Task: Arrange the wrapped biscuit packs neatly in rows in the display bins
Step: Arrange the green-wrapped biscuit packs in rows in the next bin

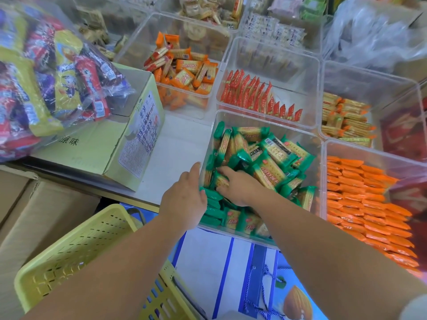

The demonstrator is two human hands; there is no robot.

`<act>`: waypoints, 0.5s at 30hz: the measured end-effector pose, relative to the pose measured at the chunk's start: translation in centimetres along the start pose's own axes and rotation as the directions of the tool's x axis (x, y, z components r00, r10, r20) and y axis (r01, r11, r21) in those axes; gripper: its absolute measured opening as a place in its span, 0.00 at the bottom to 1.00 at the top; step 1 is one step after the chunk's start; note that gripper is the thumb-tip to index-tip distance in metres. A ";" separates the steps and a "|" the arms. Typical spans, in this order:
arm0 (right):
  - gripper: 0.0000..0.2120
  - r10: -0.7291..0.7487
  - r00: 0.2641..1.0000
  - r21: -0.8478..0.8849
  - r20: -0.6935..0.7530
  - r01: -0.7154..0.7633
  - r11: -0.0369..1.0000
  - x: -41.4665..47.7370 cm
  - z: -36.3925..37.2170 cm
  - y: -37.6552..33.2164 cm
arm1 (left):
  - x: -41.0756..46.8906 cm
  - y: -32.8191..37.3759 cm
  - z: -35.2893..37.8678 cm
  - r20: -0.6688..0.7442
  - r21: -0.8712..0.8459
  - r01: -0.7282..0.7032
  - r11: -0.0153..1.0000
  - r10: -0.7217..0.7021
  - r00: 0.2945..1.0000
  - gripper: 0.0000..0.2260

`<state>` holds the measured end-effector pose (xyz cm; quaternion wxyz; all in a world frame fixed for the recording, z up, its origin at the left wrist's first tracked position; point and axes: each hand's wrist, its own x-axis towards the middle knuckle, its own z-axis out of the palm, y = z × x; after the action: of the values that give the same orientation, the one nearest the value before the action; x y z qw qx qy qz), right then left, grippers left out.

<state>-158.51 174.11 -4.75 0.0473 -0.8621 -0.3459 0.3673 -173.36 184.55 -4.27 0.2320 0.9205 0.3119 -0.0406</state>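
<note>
A clear display bin point(265, 120) in the middle holds a loose heap of green-wrapped biscuit packs point(272, 155). My left hand point(184, 197) lies on the bin's near left corner, its fingers curled round the green packs stacked along the left wall. My right hand point(238, 183) reaches into the bin, palm down, its fingers pressing on packs near the left side. To the right, a bin point(369, 150) holds orange packs point(365, 204) in neat rows. Behind, red packs point(251, 95) stand in a row in another bin.
A yellow carton point(129, 144) with a big bag of mixed snacks point(46, 77) on it stands at the left. A yellow plastic basket point(87, 245) and brown cartons point(27, 204) are below. Further bins hold orange-and-yellow packs point(184, 70) and yellow packs point(346, 121).
</note>
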 end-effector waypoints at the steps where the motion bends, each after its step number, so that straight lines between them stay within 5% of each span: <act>1: 0.31 -0.007 1.000 -0.016 -0.019 0.006 1.000 -0.1 0.0 -0.1 | 0.0 0.0 0.0 -0.001 0.006 0.000 1.000 0.000 1.000 0.31; 8: 0.30 -0.047 0.994 -0.087 -0.099 0.039 0.995 -2.2 -0.7 0.6 | 0.2 0.2 -0.4 -0.019 0.116 -0.055 0.992 0.058 0.998 0.41; 11: 0.29 -0.066 0.991 -0.108 -0.113 0.054 0.993 -3.6 -1.0 1.4 | 0.1 0.4 -1.0 -0.113 0.327 -0.199 0.924 0.247 0.962 0.42; 15: 0.28 -0.079 0.987 -0.156 -0.141 0.057 0.986 -4.9 -1.5 2.2 | 0.8 2.0 -1.2 -0.107 0.387 -0.497 0.777 0.573 0.813 0.25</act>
<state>-158.66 169.62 -1.45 0.0196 -0.8755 -0.3978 0.2738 -171.63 184.08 -2.59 0.0350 0.9954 0.0475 0.0753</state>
